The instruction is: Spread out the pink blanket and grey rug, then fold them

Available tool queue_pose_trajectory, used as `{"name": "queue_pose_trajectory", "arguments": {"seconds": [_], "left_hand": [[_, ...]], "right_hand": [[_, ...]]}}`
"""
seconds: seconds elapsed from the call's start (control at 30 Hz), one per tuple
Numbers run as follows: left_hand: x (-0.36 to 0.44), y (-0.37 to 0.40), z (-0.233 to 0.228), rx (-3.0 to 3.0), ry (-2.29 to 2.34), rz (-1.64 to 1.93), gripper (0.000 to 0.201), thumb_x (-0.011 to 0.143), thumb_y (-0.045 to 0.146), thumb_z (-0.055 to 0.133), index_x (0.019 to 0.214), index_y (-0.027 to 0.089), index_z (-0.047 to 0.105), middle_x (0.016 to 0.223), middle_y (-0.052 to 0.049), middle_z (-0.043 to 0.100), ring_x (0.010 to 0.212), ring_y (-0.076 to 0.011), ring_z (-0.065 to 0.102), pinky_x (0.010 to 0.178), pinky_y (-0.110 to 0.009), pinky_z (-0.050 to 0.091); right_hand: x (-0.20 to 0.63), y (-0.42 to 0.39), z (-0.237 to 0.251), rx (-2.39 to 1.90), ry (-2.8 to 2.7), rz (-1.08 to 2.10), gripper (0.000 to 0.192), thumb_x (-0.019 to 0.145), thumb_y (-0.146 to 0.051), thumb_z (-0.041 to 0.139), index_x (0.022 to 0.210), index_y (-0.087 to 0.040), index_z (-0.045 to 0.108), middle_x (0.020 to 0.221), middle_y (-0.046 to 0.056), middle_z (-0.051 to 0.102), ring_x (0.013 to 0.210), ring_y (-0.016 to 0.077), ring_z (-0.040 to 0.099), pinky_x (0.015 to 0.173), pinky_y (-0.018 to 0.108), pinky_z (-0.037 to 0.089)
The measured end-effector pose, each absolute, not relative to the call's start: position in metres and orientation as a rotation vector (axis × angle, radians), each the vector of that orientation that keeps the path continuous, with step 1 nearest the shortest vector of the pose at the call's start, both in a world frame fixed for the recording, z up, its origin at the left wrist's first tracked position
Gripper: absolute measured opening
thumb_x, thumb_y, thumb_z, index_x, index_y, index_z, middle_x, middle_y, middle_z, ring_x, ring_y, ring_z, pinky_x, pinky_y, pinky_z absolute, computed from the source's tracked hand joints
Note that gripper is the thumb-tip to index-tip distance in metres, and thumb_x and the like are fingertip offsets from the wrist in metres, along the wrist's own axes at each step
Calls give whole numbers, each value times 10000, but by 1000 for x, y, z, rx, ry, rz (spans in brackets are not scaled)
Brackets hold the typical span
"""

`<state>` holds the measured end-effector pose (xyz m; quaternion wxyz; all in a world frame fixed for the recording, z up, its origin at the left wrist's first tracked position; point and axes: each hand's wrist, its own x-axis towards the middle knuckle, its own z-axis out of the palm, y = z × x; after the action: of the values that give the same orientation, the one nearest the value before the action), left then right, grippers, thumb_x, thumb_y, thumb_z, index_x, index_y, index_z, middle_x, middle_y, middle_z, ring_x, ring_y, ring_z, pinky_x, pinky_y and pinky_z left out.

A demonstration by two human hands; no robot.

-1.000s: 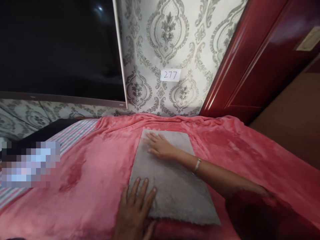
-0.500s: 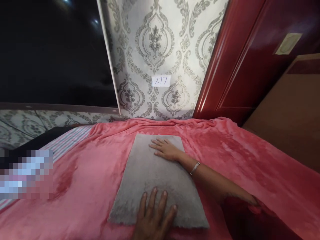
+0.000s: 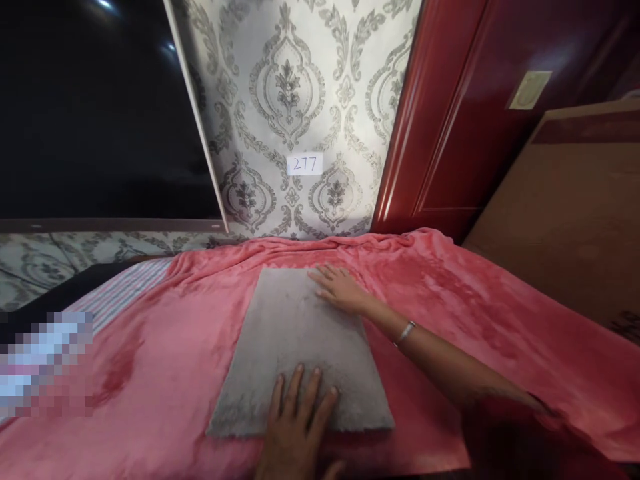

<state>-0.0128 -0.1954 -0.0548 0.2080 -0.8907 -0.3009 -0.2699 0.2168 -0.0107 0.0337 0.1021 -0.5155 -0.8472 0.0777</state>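
Note:
A grey plush mat (image 3: 295, 327), roughly rectangular, lies flat on a pink blanket (image 3: 170, 347). My left hand (image 3: 297, 413) rests palm down over its near edge, fingers spread and pointing away from me. At the far right corner, my right hand (image 3: 343, 290) lies flat with its fingers stretched to the left across the pile. A silver bracelet (image 3: 405, 333) circles the right wrist. Both palms face down, so their undersides are hidden.
A wall with patterned paper and a paper label reading 277 (image 3: 305, 164) stands behind the blanket. A large dark screen (image 3: 100, 120) is on the left. On the right are a dark red door frame (image 3: 415, 127) and a brown cardboard panel (image 3: 565, 213). Striped cloth (image 3: 127, 290) shows at left.
My right hand has slid right and away over the mat to its far right corner. The left hand stays near the close edge. The whole view has shifted slightly.

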Motion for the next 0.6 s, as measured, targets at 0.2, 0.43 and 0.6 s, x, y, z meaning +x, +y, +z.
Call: {"name": "queue_pose_trajectory", "arguments": {"seconds": [0.2,0.43,0.6], "left_hand": [[43,-203,-55,-2542,-695,-805,794,729,621,674,1402,223,535,1576,-122,397,1512,-423,100,1191,-641,-24],[50,-203,-74,-2531,-675,-739,841,688,577,730,1420,224,513,1620,-126,308,1515,-448,-7,1186,-645,-58],[47,-208,-70,-2555,-748,-715,808,733,516,705,1456,241,470,1644,-108,257,1520,-426,48,1197,-630,-44]], "right_hand": [[237,-75,4,-1344,-2608,351,594,1023,-519,391,1577,-347,260,1662,28,103,1530,289,32,1206,592,56],[250,-14,-8,-1614,-2392,382,555,1036,-477,329,1571,-332,293,1661,21,134,1527,293,79,1202,559,147],[248,14,-14,-1751,-2109,440,558,1024,-405,322,1564,-264,333,1646,68,206,1523,297,109,1213,542,109]]}}
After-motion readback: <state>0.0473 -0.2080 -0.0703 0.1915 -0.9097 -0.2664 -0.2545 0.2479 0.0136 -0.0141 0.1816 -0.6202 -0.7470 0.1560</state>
